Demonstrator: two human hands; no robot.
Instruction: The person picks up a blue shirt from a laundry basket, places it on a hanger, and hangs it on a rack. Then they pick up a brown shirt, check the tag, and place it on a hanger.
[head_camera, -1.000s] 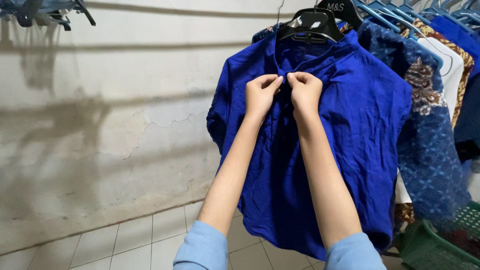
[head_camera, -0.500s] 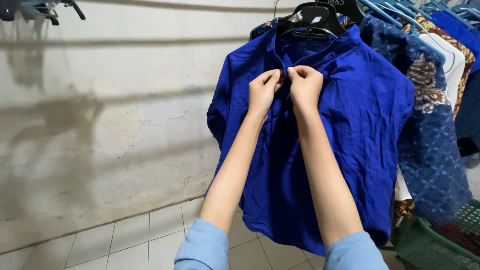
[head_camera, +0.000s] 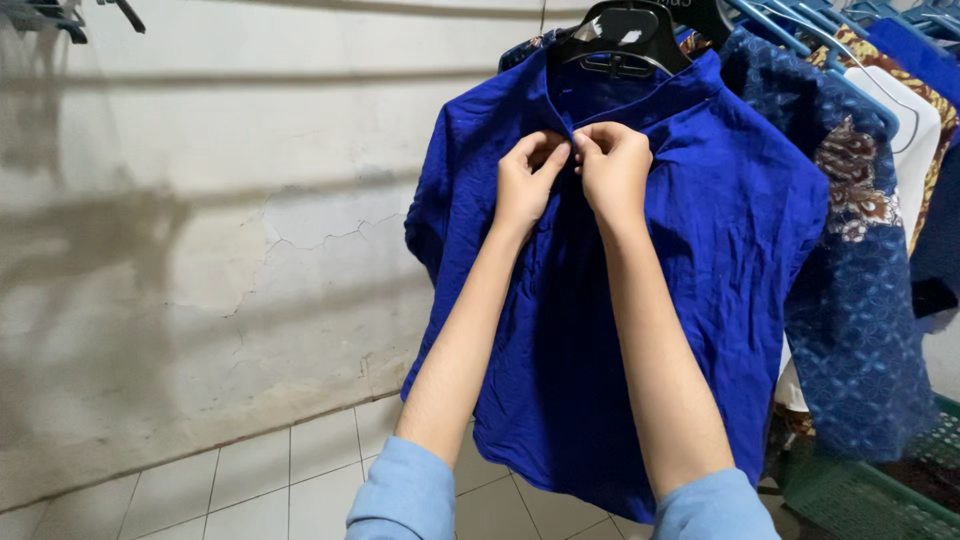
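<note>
Hands meet at the collar: left hand (head_camera: 525, 175) and right hand (head_camera: 612, 165) both pinch the blue shirt (head_camera: 720, 260) placket, hanging straight down below its black hanger (head_camera: 622, 35).

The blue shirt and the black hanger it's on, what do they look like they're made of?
The blue shirt looks like a thin woven cloth, perhaps cotton or rayon: matte, finely creased, hanging limp. The left hand and right hand pinch it at the collar. The black hanger looks like moulded plastic, smooth with a slight sheen; its hook is out of view.
</note>
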